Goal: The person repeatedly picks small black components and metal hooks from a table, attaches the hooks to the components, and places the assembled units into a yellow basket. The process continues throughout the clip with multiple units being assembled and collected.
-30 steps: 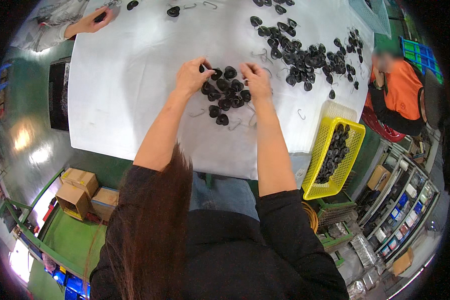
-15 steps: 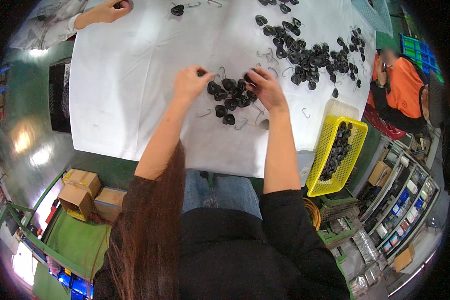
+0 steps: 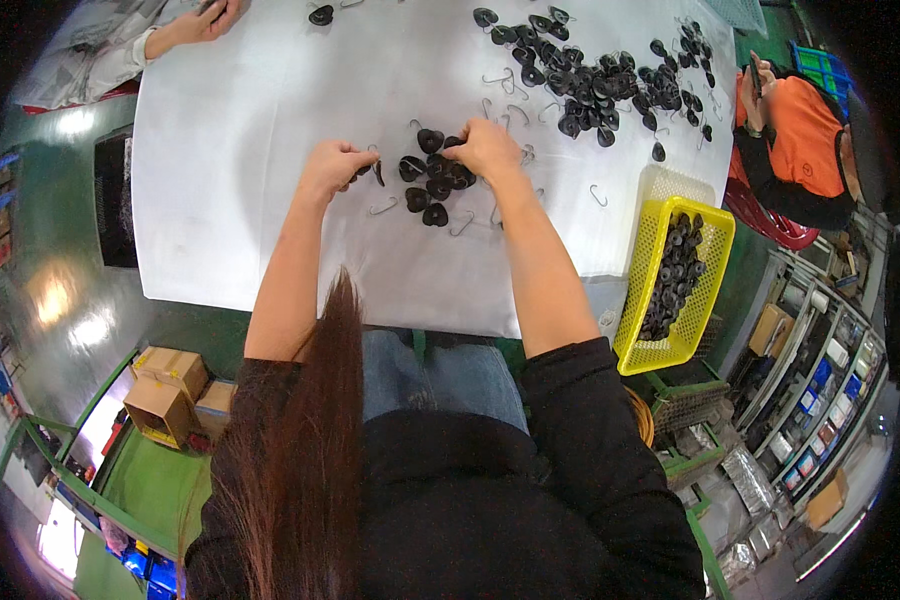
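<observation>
My left hand (image 3: 336, 172) is closed in a pinch on a black rounded piece (image 3: 378, 174), held just left of a small cluster of the same black pieces (image 3: 437, 188). At the cluster's upper right edge, my right hand (image 3: 490, 150) has its fingertips closed on another black piece (image 3: 454, 142), partly hidden by the fingers. The pieces look like small dark cups or discs, some with thin wire. A loose bent metal hook (image 3: 383, 207) lies below my left hand. Another hook (image 3: 461, 225) lies under the cluster.
A white-covered table (image 3: 220, 200) bears a large heap of black pieces (image 3: 595, 90) at the far right. A yellow basket (image 3: 708, 300) with black pieces stands at its right edge. One person's hand (image 3: 195, 25) is at the far left; a person in orange (image 3: 800, 140) sits right.
My left hand has moved left, away from the cluster, with the black piece. My right hand has shifted left and down onto the cluster's pieces. The whole view has shifted slightly.
</observation>
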The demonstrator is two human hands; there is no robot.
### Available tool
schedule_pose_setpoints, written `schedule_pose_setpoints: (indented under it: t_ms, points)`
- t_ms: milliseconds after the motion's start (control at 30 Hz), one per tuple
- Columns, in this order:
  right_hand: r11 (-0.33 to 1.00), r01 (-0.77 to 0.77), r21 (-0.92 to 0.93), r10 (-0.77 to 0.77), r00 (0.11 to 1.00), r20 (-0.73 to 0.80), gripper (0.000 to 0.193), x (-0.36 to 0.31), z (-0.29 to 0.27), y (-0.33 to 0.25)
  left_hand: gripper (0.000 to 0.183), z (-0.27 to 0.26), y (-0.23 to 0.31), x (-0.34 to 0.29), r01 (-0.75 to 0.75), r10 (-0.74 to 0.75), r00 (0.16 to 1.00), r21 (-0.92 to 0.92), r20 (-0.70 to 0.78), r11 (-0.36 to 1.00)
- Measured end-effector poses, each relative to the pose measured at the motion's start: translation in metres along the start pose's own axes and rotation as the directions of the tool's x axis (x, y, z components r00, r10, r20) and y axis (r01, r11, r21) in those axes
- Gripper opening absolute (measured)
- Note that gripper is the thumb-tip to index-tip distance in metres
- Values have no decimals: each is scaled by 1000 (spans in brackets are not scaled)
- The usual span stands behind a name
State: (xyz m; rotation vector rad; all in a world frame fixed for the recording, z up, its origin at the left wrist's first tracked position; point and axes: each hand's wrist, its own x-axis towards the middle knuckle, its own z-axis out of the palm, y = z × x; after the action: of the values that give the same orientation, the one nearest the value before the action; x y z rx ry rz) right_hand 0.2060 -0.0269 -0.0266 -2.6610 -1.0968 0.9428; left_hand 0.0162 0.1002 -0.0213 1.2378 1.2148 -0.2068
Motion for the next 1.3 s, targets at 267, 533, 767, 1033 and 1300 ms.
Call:
schedule_pose_setpoints:
  t_ms: [267,533,767,1033,1300]
  points:
    - [684,-141,716,42,987,154,19,-18,-19,53,20,-3,-2,-8,165,-133,982,-262,134,951]
    - [18,-332,943,-179,927,329,16,-44,-14,73,23,1,-30,-13,398,-81,890,-677,449,619]
    - [213,-283,935,51,959,279,19,-39,-10,71,24,12,-35,-16,113,-105,994,-322,40,940]
    - [87,-265,960,8,964,265,16,-70,-13,97,27,14,-28,-27,-326,342,887,104,-312,940]
    - [-205,-278,939,-271,937,218,20,-96,-13,70,24,10,-20,-45,266,-140,958,-595,250,758]
